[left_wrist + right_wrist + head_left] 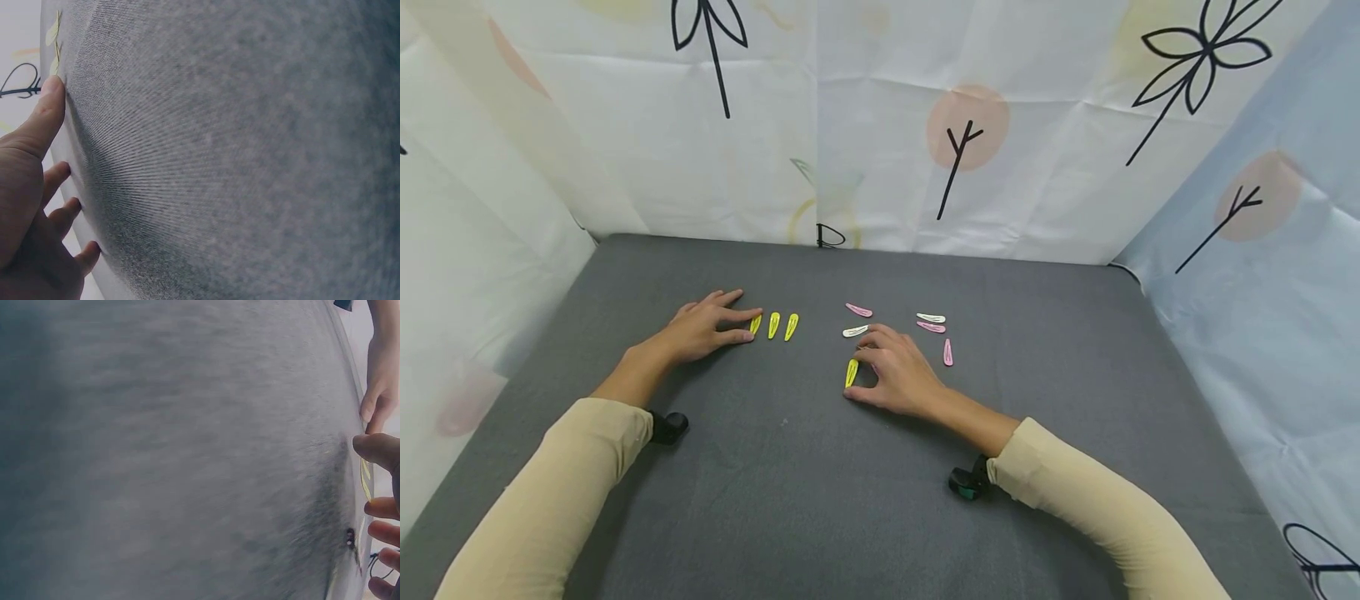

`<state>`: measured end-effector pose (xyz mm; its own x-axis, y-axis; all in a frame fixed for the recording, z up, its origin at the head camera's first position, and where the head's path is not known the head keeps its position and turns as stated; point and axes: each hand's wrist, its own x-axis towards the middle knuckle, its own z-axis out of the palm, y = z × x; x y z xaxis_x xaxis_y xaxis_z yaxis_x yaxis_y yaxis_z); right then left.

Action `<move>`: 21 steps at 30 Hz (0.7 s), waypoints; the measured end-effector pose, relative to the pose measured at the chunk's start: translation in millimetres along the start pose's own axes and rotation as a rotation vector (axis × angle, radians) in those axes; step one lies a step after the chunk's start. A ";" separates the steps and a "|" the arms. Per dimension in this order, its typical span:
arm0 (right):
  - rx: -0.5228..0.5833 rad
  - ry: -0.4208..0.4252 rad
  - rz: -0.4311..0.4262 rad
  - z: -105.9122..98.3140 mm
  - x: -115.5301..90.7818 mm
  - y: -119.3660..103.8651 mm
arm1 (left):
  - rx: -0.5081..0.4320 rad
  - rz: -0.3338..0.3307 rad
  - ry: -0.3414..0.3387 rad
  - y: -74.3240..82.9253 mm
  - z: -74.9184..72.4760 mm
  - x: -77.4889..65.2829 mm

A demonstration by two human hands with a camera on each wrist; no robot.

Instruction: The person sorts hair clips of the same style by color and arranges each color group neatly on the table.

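Observation:
Three yellow hair clips stand upright in a row left of centre in the head view. My left hand (703, 325) rests on the table with fingers spread, its index finger and thumb touching the ends of the leftmost yellow clip (756, 324). Beside it are the middle clip (773, 325) and the right one (792, 327). My right hand (898, 371) pinches another yellow hair clip (852, 373) lengthwise between thumb and index finger. In the right wrist view that clip (365, 480) spans the two fingertips. A white clip (854, 331) lies right at the right hand's fingers, partly covered.
Behind the right hand lies a pink clip (859, 310). To its right are a white clip (931, 317), a pink clip (932, 327) just below, and another pink clip (948, 352) standing lengthwise. The grey table (790, 500) ends at a patterned curtain (880, 150).

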<state>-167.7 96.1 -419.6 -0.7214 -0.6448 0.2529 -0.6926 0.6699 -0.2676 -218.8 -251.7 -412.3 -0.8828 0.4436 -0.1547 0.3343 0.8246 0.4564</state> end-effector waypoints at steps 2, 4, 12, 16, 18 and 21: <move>-0.005 -0.001 -0.003 -0.3 6.5 -1.7 | 0.001 -0.003 -0.002 -0.3 0.2 0.4; -0.007 -0.010 0.001 -0.4 13.4 -3.5 | -0.001 -0.007 -0.004 0.6 0.2 0.4; -0.026 -0.044 -0.019 2.8 39.5 -4.0 | -0.014 -0.010 -0.001 0.2 0.1 -0.4; -0.049 -0.070 0.000 4.8 52.3 -5.4 | -0.008 -0.018 -0.002 -0.7 0.8 1.0; -0.057 -0.089 0.013 5.5 58.7 -6.7 | -0.005 -0.018 0.000 -1.1 1.1 1.7; -0.071 -0.116 0.045 7.3 67.6 -8.5 | -0.003 -0.018 0.003 -1.4 1.5 2.2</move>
<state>-210.5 44.1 -407.0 -0.7491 -0.6491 0.1323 -0.6612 0.7207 -0.2083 -220.8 -251.4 -414.6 -0.8895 0.4278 -0.1605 0.3176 0.8314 0.4560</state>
